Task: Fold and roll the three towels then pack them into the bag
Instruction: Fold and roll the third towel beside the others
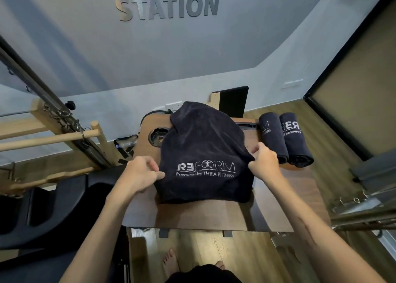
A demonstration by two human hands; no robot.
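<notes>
While the left hand (142,173) and right hand (264,161) each pinch a side edge of the dark towel (203,149), it spans the gap between the fingers, long axis running away over the table (278,207), neither hand nearer.

You have three dark towels here. One unrolled towel (205,154) is spread on the table (192,216), with one white logo facing you. Two rolled towels sit side by side at about two o'clock from it, touching: the nearer roll (273,138) and the outer roll (294,140). Two hands are on the spread towel, your left hand (142,172) at nine o'clock and your right hand (264,161) at three o'clock. One table, one round hole (157,136) in it at eleven o'clock. Two bare feet (171,261) show at six o'clock.
</notes>
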